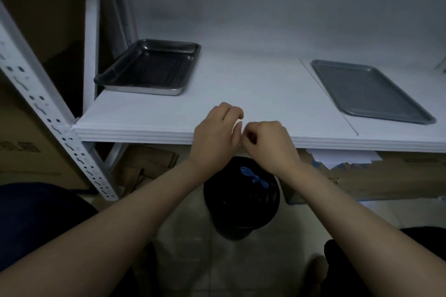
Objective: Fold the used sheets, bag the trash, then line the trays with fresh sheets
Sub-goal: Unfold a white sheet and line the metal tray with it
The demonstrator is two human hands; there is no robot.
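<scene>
Both forearms reach forward and come together at the middle of the front edge of the shelf (386,147). The left hand (214,132) lies with its back up and a little to the left. Its fingers are curled, and thumb and forefinger pinch a small white edge that seems to belong to the white sheets (135,131) stacked along this front edge. The right hand (268,144) is just beside it, almost touching, with the knuckles up. Its fingers are closed tightly toward the palm and the thumb tip is against the forefinger; I cannot tell what it holds, because the fingers hide it.

A deep dark tray (149,67) stands at the back left corner of the shelf. A flat grey tray (369,91) lies near the right end, well apart from the hands.

Under the shelf, below the wrists, a black bin (241,219) stands on the floor with a blue thing (255,177) in it. Some loose white papers (337,157) show under the front edge, at the right.
</scene>
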